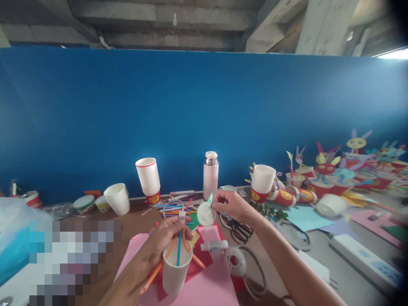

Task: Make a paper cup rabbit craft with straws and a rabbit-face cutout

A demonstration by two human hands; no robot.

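A white paper cup (175, 274) stands in front of me, with a blue straw (179, 250) rising from inside it. Orange straws (152, 278) stick out at the cup's sides, and more orange shows within its mouth. My left hand (170, 231) is closed around the upper part of the blue straw, just above the rim. A small whitish piece (182, 215) sits at the straw's top by my fingertips. With thumb and fingers, my right hand (231, 203) pinches a round white paper face (206, 213) near its edge. The face carries green-drawn features and one pointed ear; it hangs apart from the straw.
Pink paper sheets (210, 289) lie under the cup. Black-handled scissors (241, 229), a tape roll (236, 260) and a clear tube (214, 245) lie to the right. Behind stand stacked cups (147, 176) and a pink thermos (211, 176). Finished cup figures (325, 170) crowd the right; a power strip (366, 261) lies nearer.
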